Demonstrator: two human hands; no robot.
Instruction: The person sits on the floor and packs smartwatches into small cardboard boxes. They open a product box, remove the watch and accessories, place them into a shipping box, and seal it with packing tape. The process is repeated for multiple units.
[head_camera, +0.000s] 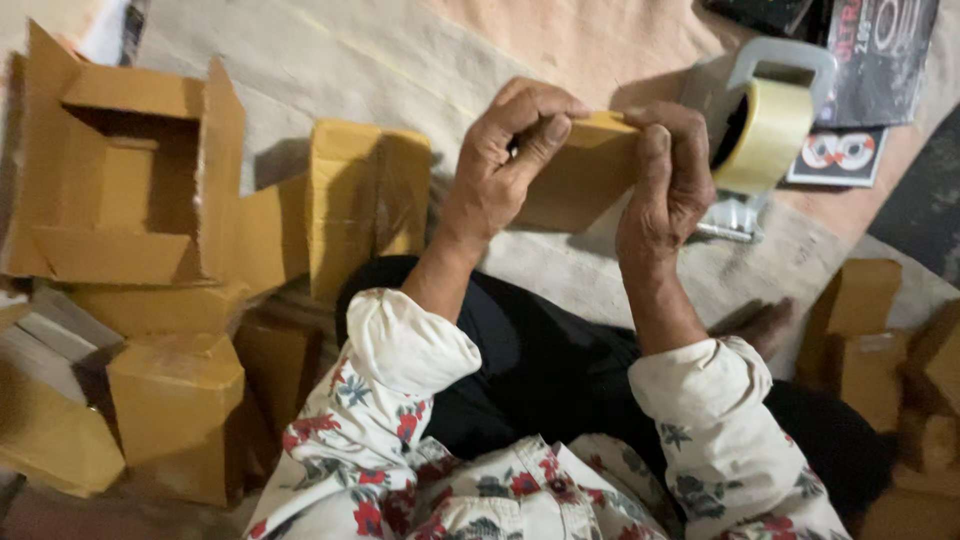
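The small cardboard box (580, 175) is being held up above the person's lap, between both hands. It looks light and stiff, though thin walls would likely dent under pressure; its edges and corners seem the safest grip. The left hand (505, 160) is closing on its left end, the right hand (665, 175) on its right end. A tape dispenser (765, 125) is lying just beyond, with more boxes (175, 400) piled around.

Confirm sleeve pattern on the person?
White sleeves with red and grey-blue flowers; the head view shows it.
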